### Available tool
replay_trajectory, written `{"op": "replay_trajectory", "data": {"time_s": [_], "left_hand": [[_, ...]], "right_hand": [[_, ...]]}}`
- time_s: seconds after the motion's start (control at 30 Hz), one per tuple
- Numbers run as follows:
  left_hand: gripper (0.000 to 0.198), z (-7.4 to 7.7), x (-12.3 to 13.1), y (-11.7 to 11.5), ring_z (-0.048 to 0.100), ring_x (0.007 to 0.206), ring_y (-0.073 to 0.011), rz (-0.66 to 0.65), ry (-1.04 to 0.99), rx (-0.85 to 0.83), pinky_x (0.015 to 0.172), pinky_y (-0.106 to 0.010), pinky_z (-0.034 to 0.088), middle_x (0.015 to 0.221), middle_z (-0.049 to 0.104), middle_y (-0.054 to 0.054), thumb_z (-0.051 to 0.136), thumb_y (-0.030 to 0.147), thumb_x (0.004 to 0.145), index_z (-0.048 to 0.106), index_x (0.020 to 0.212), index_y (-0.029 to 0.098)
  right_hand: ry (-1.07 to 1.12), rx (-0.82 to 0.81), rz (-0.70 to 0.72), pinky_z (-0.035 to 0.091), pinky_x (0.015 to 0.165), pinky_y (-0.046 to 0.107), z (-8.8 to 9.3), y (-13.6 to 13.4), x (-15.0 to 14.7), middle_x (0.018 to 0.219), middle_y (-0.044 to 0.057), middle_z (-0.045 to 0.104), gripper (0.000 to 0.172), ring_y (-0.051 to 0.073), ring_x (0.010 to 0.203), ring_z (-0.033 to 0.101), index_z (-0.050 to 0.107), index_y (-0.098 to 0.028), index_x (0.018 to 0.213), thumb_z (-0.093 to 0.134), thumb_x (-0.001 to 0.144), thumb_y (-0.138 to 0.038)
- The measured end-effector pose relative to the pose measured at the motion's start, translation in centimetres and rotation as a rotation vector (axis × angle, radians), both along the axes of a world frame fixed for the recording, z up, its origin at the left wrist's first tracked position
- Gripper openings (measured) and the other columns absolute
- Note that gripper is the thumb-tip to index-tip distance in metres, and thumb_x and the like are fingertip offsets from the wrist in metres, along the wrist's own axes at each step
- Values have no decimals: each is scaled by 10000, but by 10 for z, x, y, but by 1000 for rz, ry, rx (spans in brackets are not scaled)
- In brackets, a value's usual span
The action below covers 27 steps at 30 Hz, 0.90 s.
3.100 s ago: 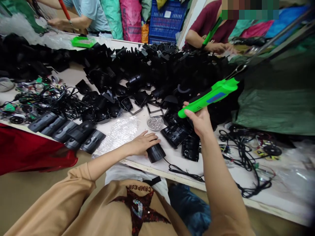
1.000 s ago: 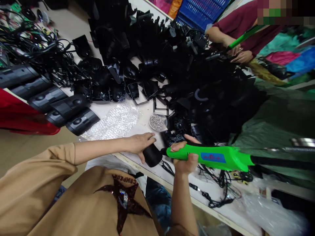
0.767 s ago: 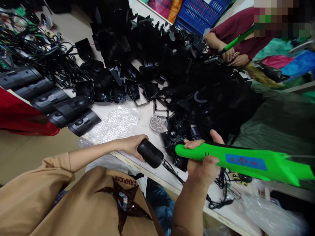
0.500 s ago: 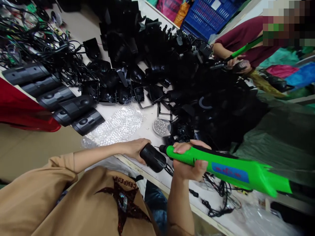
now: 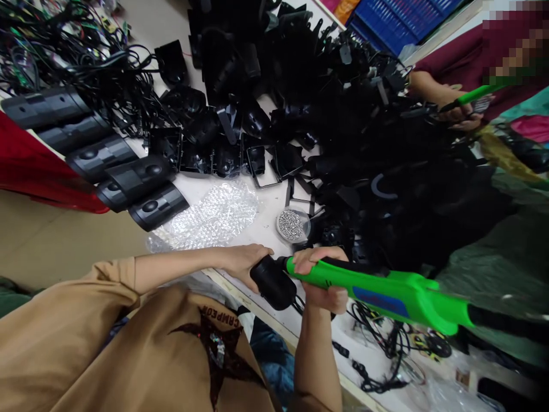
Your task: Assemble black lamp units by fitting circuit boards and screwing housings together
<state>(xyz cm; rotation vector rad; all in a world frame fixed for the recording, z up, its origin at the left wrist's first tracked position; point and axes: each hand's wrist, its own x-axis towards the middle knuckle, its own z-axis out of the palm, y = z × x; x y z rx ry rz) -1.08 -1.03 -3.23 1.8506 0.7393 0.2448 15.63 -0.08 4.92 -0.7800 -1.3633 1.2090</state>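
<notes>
My left hand [image 5: 245, 262] is closed around one end of a black plastic housing [image 5: 273, 286] at the table's front edge. A cable trails from the housing's other end. Wrapped about a bright green electric screwdriver [image 5: 407, 292] is my right hand [image 5: 321, 280]. The screwdriver lies nearly level, and its black nose meets the upper side of the housing. Its bit is hidden there, so I cannot tell whether a screw is under it. Just beyond my hands stands a small clear dish of silver screws [image 5: 291, 224].
Bubble wrap [image 5: 218, 214] lies left of the dish. Several black curved shells [image 5: 158, 206] line the left edge, with tangled cables [image 5: 111, 74] behind. Black parts [image 5: 343, 143] heap across the middle. A co-worker's hands [image 5: 465, 114] hold another green screwdriver at far right.
The screwdriver's nose has come left against the housing, and its exposed bit is now out of sight. The housing has rolled slightly in my left hand. The view has shifted a little.
</notes>
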Motion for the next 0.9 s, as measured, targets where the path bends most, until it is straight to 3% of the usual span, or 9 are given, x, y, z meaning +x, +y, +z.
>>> {"op": "replay_trajectory", "data": {"time_s": [0.13, 0.27, 0.4, 0.9], "left_hand": [[882, -3, -1, -3, 496, 1028, -275, 12, -77, -8, 848, -360, 437, 1109, 496, -120, 761, 542, 536, 362, 1224, 160], [861, -3, -2, -10, 469, 1064, -271, 76, -136, -9, 891, -367, 421, 1136, 476, -122, 775, 475, 551, 348, 1229, 159], [794, -1, -5, -13, 462, 1065, -259, 66, -176, -37, 891, -362, 425, 1141, 469, -117, 748, 436, 610, 342, 1237, 168], [794, -2, -5, -14, 455, 1096, -255, 62, -173, -32, 918, -371, 413, 1191, 447, -115, 742, 424, 624, 316, 1253, 194]], "right_hand": [[-52, -54, -68, 402, 499, 323, 1, 2, 0, 509, -40, 529, 410, 142, 424, 469, 557, -216, 845, 548, 709, -603], [-56, 17, -181, 418, 505, 327, 11, -13, -2, 547, -35, 547, 453, 154, 461, 481, 571, -229, 1002, 534, 711, -573], [0, 58, -268, 429, 526, 331, 24, -27, 3, 583, -22, 549, 448, 154, 496, 491, 578, -209, 995, 519, 738, -571], [10, 75, -291, 450, 500, 358, 29, -39, -1, 577, -22, 591, 477, 165, 478, 524, 587, -221, 963, 551, 712, -626]]}}
